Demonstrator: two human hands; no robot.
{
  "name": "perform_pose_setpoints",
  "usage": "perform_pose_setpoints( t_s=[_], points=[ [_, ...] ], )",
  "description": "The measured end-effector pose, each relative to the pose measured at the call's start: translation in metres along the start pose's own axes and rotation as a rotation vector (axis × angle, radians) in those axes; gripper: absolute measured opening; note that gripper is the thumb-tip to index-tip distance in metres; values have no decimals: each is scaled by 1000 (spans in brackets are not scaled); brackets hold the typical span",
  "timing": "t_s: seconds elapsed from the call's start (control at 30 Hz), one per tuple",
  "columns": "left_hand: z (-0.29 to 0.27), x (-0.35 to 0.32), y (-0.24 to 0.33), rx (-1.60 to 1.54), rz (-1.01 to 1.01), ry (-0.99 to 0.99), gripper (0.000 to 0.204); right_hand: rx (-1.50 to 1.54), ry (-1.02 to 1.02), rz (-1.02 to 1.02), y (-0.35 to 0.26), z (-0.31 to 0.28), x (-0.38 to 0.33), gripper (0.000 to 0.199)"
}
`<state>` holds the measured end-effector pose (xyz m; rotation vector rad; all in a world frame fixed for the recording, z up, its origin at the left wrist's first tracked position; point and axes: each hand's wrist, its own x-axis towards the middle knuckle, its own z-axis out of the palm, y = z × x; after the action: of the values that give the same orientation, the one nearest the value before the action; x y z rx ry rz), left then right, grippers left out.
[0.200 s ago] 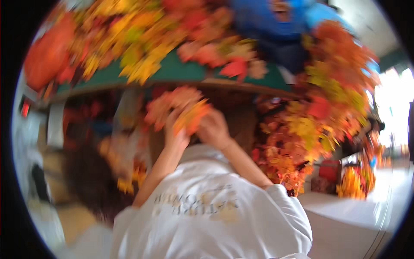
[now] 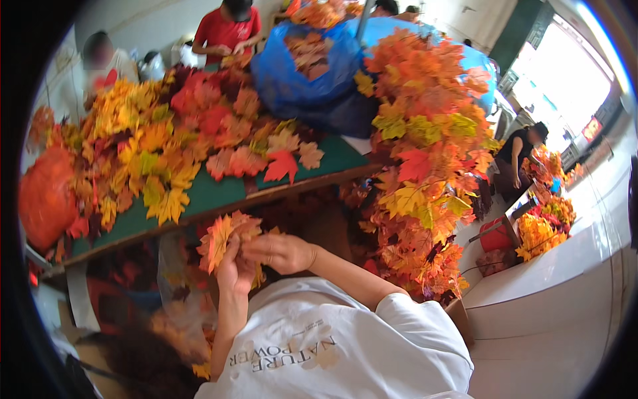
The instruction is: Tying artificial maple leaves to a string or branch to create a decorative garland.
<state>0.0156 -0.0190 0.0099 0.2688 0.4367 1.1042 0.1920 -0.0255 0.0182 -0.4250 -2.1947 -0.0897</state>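
My left hand is closed on a small bunch of orange and peach artificial maple leaves, which fan out above its thumb and fingers. Close beside it, my right hand has its fingers bent and pressed together, with the tips at the stem side of the bunch. Whatever is between those right fingertips is hidden. Both hands are held in front of my white shirt, below the edge of a green-topped table. Some yellow-orange leaf shows beneath the right hand.
Loose maple leaves cover much of the table around a blue plastic bag. A tall garland of leaves hangs at the right. An orange-red bundle lies far left. A person in red works behind the table.
The view has tilted and sharpened. Both hands, still together, appear lower and further left. The leaf bunch has turned, and the orange leaf no longer lies across the front between the hands.
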Motion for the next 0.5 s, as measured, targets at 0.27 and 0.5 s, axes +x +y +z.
perform_pose_setpoints(
  t_s=[0.27,0.5],
  points=[
    [38,-30,-3,-32,-57,-155,29,-218,-16,-312,-21,-66,47,23],
    [94,-58,9,457,-204,-623,41,843,925,646,7,-144,67,18]
  ],
)
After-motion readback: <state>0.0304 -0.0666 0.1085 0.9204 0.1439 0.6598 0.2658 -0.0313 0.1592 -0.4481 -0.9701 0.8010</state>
